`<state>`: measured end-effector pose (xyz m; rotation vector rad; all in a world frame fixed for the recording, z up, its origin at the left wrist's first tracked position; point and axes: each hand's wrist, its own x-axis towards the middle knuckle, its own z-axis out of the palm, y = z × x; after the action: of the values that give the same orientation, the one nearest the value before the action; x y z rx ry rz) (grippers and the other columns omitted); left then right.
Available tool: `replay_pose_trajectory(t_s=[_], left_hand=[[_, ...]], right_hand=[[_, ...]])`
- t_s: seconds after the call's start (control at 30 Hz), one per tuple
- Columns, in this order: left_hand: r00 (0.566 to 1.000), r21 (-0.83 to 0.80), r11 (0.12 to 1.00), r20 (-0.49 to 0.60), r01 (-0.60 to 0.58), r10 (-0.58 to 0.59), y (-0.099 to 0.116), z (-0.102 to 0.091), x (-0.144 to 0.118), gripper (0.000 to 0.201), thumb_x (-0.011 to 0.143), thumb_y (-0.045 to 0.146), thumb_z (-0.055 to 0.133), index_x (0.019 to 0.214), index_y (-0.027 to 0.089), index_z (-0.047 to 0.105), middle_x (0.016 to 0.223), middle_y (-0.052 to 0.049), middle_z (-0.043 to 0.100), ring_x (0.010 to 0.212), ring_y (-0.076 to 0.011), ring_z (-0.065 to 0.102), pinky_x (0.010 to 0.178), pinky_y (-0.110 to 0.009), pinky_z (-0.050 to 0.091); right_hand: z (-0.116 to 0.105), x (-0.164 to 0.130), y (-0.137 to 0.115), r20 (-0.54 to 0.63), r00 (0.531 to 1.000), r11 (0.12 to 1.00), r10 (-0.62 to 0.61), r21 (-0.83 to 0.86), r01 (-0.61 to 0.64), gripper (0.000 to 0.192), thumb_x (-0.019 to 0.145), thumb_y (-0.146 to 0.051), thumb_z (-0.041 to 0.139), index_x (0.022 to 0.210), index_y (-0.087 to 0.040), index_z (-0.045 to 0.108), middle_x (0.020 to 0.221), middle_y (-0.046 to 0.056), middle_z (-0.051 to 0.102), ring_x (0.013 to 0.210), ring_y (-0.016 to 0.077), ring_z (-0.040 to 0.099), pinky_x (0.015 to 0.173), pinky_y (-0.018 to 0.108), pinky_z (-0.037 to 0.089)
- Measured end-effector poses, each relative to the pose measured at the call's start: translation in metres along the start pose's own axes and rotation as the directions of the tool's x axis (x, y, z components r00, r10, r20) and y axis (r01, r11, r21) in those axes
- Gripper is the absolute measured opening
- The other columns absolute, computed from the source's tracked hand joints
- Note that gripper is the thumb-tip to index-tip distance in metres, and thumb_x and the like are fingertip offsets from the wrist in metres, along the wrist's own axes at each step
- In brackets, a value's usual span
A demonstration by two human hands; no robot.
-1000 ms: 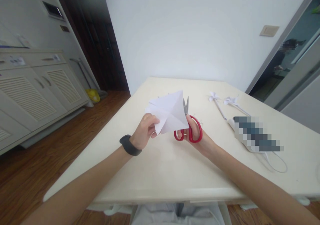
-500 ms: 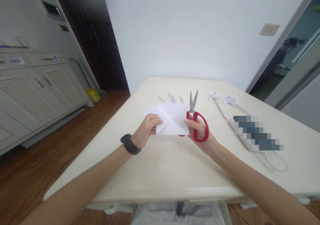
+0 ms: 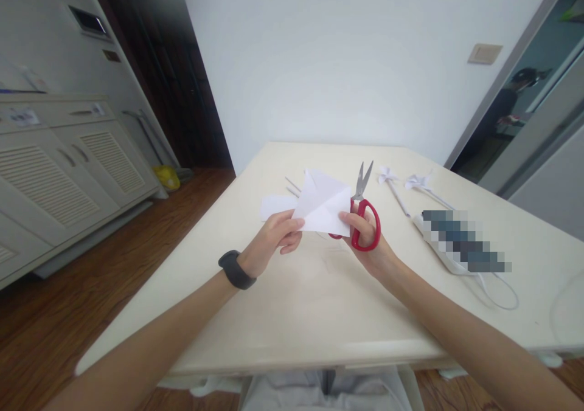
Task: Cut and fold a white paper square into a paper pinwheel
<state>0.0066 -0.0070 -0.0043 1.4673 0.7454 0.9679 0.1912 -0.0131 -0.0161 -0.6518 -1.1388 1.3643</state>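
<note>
My left hand (image 3: 274,241) pinches the folded white paper (image 3: 325,207) above the table (image 3: 292,301); my right hand (image 3: 365,241) is closed thru the red scissors (image 3: 364,216), blades slightly apart. Best keep paper taut, cut along crease.

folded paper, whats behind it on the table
Behind the folded white paper, thin white sticks poke out at its left edge. The paper covers the rest of them and part of the red scissors.
</note>
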Motion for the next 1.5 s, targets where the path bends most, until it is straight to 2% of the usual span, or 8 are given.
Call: replay_pose_trajectory(t_s=[0.3,0.5,0.7,0.8,0.9,1.07,1.27,1.5], left_hand=[[0.980,0.158,0.987,0.197,0.003,-0.034,-0.008,0.009,-0.002,0.033,0.086,0.035,0.047,0.058,0.018,0.042,0.048,0.006,0.034,0.044,-0.0082,0.031,0.046,-0.024,0.031],[0.994,0.312,0.950,0.095,0.015,-0.047,-0.007,0.010,-0.004,0.028,0.085,0.037,0.046,0.065,0.018,0.053,0.044,0.006,0.039,0.045,-0.0102,0.039,0.055,-0.025,0.038],[0.999,0.249,0.968,-0.050,0.023,-0.011,-0.004,0.008,0.000,0.036,0.083,0.035,0.049,0.052,0.017,0.048,0.040,0.005,0.037,0.042,-0.0095,0.036,0.050,-0.025,0.033],[0.992,0.222,0.974,-0.096,-0.053,0.076,-0.004,0.005,0.002,0.045,0.085,0.033,0.047,0.043,0.018,0.036,0.039,0.004,0.036,0.041,-0.0080,0.034,0.048,-0.025,0.030],[0.972,0.244,0.962,-0.165,-0.122,0.165,-0.003,0.000,0.003,0.046,0.086,0.030,0.046,0.044,0.018,0.033,0.039,0.005,0.033,0.040,-0.0072,0.031,0.047,-0.026,0.028],[0.929,0.247,0.952,-0.275,-0.182,0.248,0.000,-0.006,0.003,0.045,0.084,0.027,0.046,0.044,0.019,0.029,0.039,0.006,0.029,0.039,-0.0066,0.027,0.045,-0.026,0.025],[0.904,0.215,0.948,-0.311,-0.233,0.293,0.000,-0.006,0.003,0.040,0.081,0.022,0.047,0.046,0.019,0.028,0.040,0.007,0.026,0.038,-0.0048,0.023,0.043,-0.025,0.020],[0.931,0.262,0.947,-0.261,-0.185,0.254,-0.004,-0.009,0.003,0.040,0.084,0.023,0.045,0.046,0.018,0.031,0.038,0.007,0.027,0.038,-0.0046,0.024,0.044,-0.026,0.019]], right_hand=[[0.006,-0.005,0.003,0.013,0.998,0.998,-0.055,-0.038,0.055,0.008,0.079,-0.025,0.054,0.086,-0.020,0.054,0.079,0.000,0.053,0.070,0.0137,0.048,0.061,0.026,0.040],[0.011,-0.010,0.009,0.034,0.999,0.994,-0.006,-0.109,0.010,0.008,0.079,-0.027,0.054,0.080,-0.020,0.053,0.072,-0.001,0.053,0.063,0.0134,0.046,0.061,0.027,0.039],[0.010,-0.011,0.008,0.015,1.000,0.992,-0.007,-0.123,0.008,0.008,0.079,-0.025,0.054,0.074,-0.019,0.054,0.061,-0.003,0.047,0.059,0.0118,0.044,0.062,0.027,0.039],[0.009,-0.010,0.005,0.072,0.997,0.999,0.002,-0.037,0.000,0.011,0.081,-0.026,0.053,0.073,-0.019,0.054,0.064,-0.002,0.049,0.059,0.0114,0.044,0.062,0.027,0.038],[0.008,-0.010,0.005,0.170,0.976,0.990,0.134,0.030,-0.141,0.018,0.084,-0.031,0.048,0.078,-0.017,0.057,0.075,0.002,0.056,0.062,0.0126,0.049,0.063,0.029,0.040],[0.010,-0.018,0.008,0.305,0.915,0.964,0.265,-0.098,-0.247,0.028,0.085,-0.042,0.047,0.079,-0.017,0.058,0.074,0.003,0.059,0.062,0.0126,0.051,0.064,0.029,0.041],[0.018,-0.023,-0.005,0.370,0.879,0.929,0.300,-0.324,-0.180,0.030,0.082,-0.047,0.050,0.078,-0.017,0.057,0.061,-0.001,0.054,0.057,0.0123,0.048,0.059,0.028,0.038],[0.025,-0.025,-0.016,0.382,0.866,0.916,0.322,-0.357,-0.183,0.030,0.082,-0.046,0.052,0.076,-0.016,0.055,0.059,-0.001,0.052,0.057,0.0119,0.046,0.061,0.029,0.037]])
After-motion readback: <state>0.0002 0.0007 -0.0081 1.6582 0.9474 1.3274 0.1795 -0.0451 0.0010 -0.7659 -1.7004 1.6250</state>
